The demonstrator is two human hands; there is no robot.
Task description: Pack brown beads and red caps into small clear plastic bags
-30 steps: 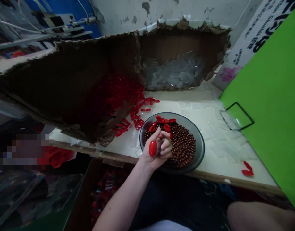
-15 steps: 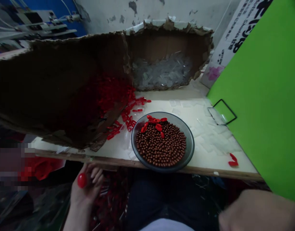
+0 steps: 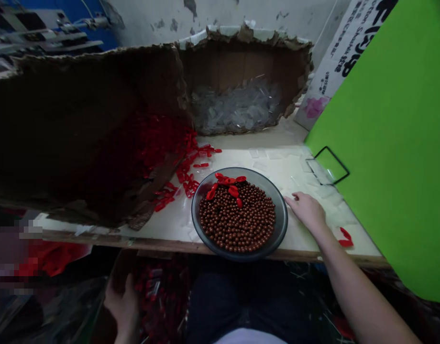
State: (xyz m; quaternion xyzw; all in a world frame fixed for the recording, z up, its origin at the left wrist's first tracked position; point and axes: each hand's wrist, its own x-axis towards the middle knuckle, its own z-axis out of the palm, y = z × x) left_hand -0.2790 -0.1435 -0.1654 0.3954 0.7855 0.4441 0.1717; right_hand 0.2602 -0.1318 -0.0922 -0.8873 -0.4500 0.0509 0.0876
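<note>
A grey bowl of small brown balls stands at the table's front edge, with several red pieces lying on the balls at the back. My right hand is just right of the bowl, fingertips close to its rim; whether it holds anything is hidden. Below the table edge at the left is my left hand, thumb and fingers apart, with nothing seen in it. Beside that hand is a dark container of red pieces.
One torn cardboard box spills red pieces onto the table; another holds clear plastic pieces. A green panel stands at the right, by a black wire frame and thin clear sheets.
My right hand has come up from the lower right to the bowl's right side. My left hand has lowered slightly and opened, and the round red object at it is gone from view.
</note>
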